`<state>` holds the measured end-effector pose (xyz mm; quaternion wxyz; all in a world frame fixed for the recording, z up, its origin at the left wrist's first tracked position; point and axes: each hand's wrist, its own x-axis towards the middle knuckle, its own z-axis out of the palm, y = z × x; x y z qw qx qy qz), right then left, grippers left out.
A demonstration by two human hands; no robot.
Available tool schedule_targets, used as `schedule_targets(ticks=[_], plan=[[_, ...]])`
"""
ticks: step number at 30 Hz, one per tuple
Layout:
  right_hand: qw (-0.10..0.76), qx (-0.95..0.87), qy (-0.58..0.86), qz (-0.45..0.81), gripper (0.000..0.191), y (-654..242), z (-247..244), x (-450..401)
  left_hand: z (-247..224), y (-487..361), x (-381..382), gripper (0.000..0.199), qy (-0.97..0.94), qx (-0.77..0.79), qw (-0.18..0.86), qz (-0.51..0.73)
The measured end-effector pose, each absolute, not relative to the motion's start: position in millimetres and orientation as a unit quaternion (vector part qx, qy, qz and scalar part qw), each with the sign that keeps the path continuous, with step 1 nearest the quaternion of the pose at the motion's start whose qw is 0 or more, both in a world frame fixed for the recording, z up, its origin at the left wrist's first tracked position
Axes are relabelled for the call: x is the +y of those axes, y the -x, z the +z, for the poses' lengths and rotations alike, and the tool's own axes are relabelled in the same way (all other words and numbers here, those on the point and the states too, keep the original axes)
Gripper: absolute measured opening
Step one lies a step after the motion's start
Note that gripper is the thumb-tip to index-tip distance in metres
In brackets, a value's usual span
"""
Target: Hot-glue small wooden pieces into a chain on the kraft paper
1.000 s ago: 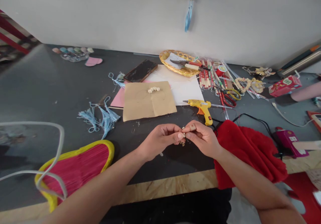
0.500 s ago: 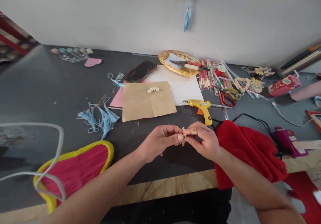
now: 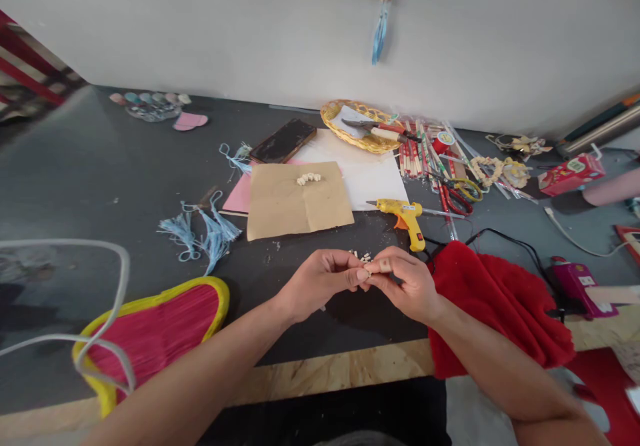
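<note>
My left hand (image 3: 327, 278) and my right hand (image 3: 407, 279) meet fingertip to fingertip above the dark table, near its front edge. Both are pinched closed on something tiny between them, mostly hidden by the fingers. Small pale pieces (image 3: 366, 257) lie on the table just beyond the fingertips. A yellow glue gun (image 3: 406, 218) rests behind my right hand. Further back, a short curved row of pale pieces (image 3: 309, 179) sits on a sheet of brown paper (image 3: 280, 206). A bandage wraps a finger of my right hand.
Blue tassels (image 3: 213, 233) and a pink pad with yellow rim (image 3: 165, 319) are at left. Behind are a phone (image 3: 283, 141), a wicker basket (image 3: 367, 141) and scissors (image 3: 467, 189). Red cloth (image 3: 495, 313) lies under my right forearm; a juice box (image 3: 570, 174) stands at right.
The fingertips have closed nearer together, and the small piece between them shows less. More of the loose pale pieces beyond them is visible. The whole view has shifted slightly.
</note>
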<state>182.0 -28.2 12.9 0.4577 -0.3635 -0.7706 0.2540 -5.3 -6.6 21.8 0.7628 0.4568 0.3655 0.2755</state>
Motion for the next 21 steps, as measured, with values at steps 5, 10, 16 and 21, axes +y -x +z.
schedule_targets(ticks=[5, 10, 16, 21], plan=[[0.451, -0.765, 0.370, 0.273, 0.009, -182.0, 13.1, -28.3, 21.1, 6.0, -6.4, 0.021, -0.463, 0.370, 0.757, 0.276], [0.451, -0.766, 0.367, 0.274, 0.012, -183.2, 11.2, -27.7, 19.3, 6.9, -5.1, 0.024, -0.462, 0.354, 0.765, 0.276], [0.454, -0.774, 0.359, 0.258, 0.015, -182.9, 6.9, -29.5, 18.9, 5.1, -6.8, 0.026, -0.447, 0.354, 0.771, 0.282], [0.455, -0.771, 0.361, 0.259, 0.017, -183.6, 8.4, -30.3, 18.2, 4.7, -7.1, 0.028, -0.441, 0.331, 0.784, 0.283]])
